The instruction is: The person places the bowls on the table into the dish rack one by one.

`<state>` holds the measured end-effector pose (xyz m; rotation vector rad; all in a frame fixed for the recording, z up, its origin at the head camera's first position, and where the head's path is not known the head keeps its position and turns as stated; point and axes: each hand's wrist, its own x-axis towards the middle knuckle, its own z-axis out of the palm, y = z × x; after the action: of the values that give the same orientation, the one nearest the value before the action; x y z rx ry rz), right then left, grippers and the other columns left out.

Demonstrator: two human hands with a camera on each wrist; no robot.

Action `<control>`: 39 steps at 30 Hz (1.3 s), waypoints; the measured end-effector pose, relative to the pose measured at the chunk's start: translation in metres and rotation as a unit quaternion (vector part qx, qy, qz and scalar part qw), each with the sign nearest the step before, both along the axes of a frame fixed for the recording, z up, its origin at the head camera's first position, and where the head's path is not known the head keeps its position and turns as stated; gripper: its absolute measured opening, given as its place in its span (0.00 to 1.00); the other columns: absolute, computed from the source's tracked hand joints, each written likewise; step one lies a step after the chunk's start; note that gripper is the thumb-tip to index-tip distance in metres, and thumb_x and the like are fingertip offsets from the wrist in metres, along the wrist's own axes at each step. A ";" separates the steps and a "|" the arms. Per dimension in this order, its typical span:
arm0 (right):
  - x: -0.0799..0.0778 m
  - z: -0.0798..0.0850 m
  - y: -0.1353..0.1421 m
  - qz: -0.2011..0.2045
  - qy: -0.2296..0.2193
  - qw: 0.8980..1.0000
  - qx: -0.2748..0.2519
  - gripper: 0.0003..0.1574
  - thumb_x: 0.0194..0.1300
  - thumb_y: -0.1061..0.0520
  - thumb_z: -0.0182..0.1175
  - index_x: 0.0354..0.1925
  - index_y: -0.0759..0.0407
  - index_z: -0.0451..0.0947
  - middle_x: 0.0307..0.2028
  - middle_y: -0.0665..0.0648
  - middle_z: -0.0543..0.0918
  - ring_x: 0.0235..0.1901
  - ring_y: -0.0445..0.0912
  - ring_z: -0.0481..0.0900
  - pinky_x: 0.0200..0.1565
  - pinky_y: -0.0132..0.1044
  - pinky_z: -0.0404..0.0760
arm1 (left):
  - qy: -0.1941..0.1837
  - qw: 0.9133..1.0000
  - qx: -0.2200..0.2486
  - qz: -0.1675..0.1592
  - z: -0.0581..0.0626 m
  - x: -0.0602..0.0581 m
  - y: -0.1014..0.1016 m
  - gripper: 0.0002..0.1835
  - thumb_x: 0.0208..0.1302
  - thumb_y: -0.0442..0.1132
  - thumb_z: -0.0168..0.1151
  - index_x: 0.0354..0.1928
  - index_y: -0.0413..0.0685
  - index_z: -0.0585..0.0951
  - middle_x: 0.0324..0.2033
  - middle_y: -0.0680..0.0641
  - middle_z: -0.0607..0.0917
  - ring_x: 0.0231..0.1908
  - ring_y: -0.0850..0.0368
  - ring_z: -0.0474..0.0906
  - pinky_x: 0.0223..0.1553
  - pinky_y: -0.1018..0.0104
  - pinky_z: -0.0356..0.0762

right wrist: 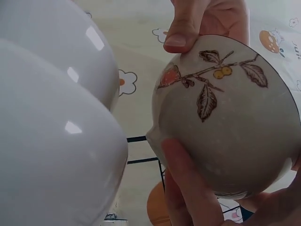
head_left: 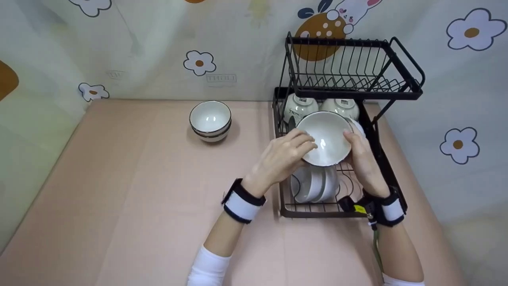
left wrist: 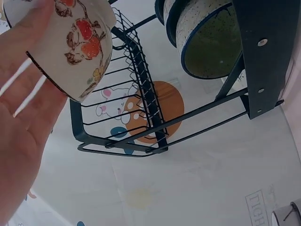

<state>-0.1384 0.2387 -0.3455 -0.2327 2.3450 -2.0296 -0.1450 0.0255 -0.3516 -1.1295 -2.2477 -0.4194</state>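
A white bowl [head_left: 327, 137] with a dark rim is held above the lower tier of the dish rack, its hollow turned up toward the head camera. My left hand [head_left: 278, 161] grips its left edge, fingers over the rim and thumb [right wrist: 178, 41] on the outer wall. On the right side my right hand [head_left: 364, 163] holds it, thumb at the rim and fingers [right wrist: 188, 183] against the outside. Printed red fruit and brown leaves show on the bowl's outside [right wrist: 230, 108] in the right wrist view.
A black two-tier dish rack [head_left: 345, 215] stands on the pink table [head_left: 158, 190]. Upside-down bowls [head_left: 300, 106] sit at its back; white dishes [head_left: 313, 186] stand on edge in front. Left of the rack is a stack of bowls [head_left: 210, 119]. The upper tier [head_left: 359, 95] overhangs the back.
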 end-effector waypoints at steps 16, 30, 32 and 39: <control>0.002 0.014 0.026 -0.153 0.073 0.953 0.250 0.28 0.73 0.44 0.39 0.67 0.49 0.65 0.63 0.65 0.72 0.62 0.63 0.69 0.60 0.65 0.67 | -0.435 0.854 -0.178 0.223 -0.016 -0.006 -0.001 0.22 0.57 0.53 0.64 0.44 0.43 0.81 0.43 0.45 0.85 0.41 0.52 0.82 0.39 0.62 0.83; 0.006 0.021 0.045 -0.146 0.048 0.878 0.452 0.32 0.71 0.38 0.42 0.66 0.48 0.66 0.52 0.78 0.75 0.44 0.70 0.75 0.36 0.59 0.75 | -0.476 0.835 -0.181 0.207 -0.021 -0.009 0.000 0.18 0.60 0.51 0.64 0.38 0.43 0.83 0.44 0.45 0.85 0.40 0.53 0.82 0.42 0.60 0.83; 0.007 0.021 0.046 -0.119 0.016 0.872 0.475 0.35 0.70 0.34 0.39 0.67 0.48 0.63 0.51 0.78 0.74 0.41 0.68 0.75 0.29 0.51 0.74 | -0.476 0.834 -0.184 0.209 -0.020 -0.009 0.000 0.18 0.60 0.52 0.63 0.39 0.43 0.83 0.44 0.45 0.85 0.41 0.53 0.82 0.42 0.61 0.83; 0.008 0.015 0.042 0.006 -0.037 0.837 0.546 0.41 0.69 0.29 0.36 0.69 0.50 0.58 0.44 0.77 0.76 0.39 0.64 0.76 0.25 0.47 0.73 | -0.474 0.835 -0.186 0.209 -0.022 -0.011 0.000 0.19 0.59 0.53 0.63 0.40 0.43 0.82 0.45 0.45 0.85 0.42 0.52 0.82 0.43 0.60 0.83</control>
<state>-0.1302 0.2802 -0.3302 -0.1032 2.9403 -0.4083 -0.1556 0.0251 -0.3733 -0.5684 -3.4793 -0.4135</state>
